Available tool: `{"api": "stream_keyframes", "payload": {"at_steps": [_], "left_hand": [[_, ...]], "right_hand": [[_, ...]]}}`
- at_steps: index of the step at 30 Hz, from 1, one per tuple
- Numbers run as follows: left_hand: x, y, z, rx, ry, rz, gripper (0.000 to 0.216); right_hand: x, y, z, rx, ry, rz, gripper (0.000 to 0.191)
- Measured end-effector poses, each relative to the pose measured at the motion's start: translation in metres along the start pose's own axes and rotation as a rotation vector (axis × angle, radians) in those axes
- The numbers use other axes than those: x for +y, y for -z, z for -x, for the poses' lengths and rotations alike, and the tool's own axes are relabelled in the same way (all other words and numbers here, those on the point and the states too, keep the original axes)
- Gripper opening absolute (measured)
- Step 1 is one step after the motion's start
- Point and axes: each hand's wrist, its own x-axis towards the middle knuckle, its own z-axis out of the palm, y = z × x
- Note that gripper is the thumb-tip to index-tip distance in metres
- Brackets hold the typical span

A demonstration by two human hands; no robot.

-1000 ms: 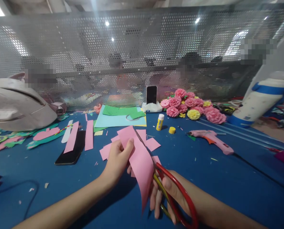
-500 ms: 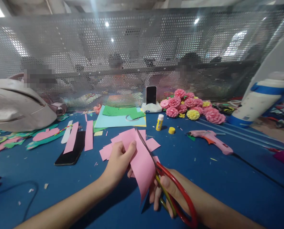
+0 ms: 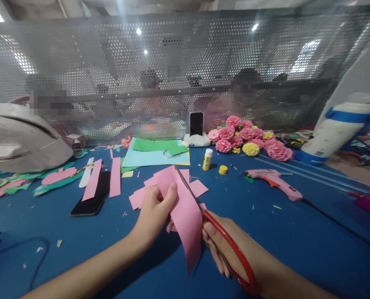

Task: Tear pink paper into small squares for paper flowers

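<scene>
My left hand [image 3: 154, 209] pinches a sheet of pink paper [image 3: 186, 224] between thumb and fingers, above the blue table. The paper's near end curls downward. In my right hand [image 3: 225, 245] is a pair of scissors with red handles [image 3: 239, 253], the fingers closed through the loops. The blades [image 3: 189, 189] lie along the paper's right side, pointing away from me; the lower blade is hidden by the paper. Beneath the sheet, several pink paper pieces [image 3: 199, 188] lie spread on the table.
Beyond my hands stand a glue stick [image 3: 207, 160] and its yellow cap [image 3: 222, 169]. A pink glue gun [image 3: 275, 181] with a cord lies to the right, paper flowers [image 3: 250, 137] behind it. Pink strips [image 3: 115, 178] and a black phone [image 3: 93, 201] lie left; a perforated screen [image 3: 172, 54] closes the back.
The scissors' handles have come closer together, and the fingers of my right hand have curled in. The pink paper's hanging end has shifted slightly right and down. My left hand keeps its hold.
</scene>
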Motion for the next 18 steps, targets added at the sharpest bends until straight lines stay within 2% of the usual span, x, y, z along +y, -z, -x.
{"api": "stream_keyframes", "payload": {"at_steps": [4, 9, 13, 18], "left_hand": [[0.001, 0.000, 0.001, -0.008, 0.006, -0.007, 0.051], [0.003, -0.001, 0.001, -0.003, 0.015, -0.013, 0.049], [0.004, -0.001, 0.002, -0.002, 0.011, -0.027, 0.049], [0.006, -0.002, 0.006, -0.067, -0.020, -0.061, 0.051]], "right_hand": [[-0.007, 0.001, 0.005, 0.048, 0.009, 0.067, 0.048], [-0.011, 0.002, 0.006, 0.013, 0.018, 0.113, 0.046], [-0.020, 0.000, 0.006, 0.009, -0.016, 0.058, 0.050], [-0.029, 0.000, 0.007, 0.027, -0.034, 0.015, 0.051]]}}
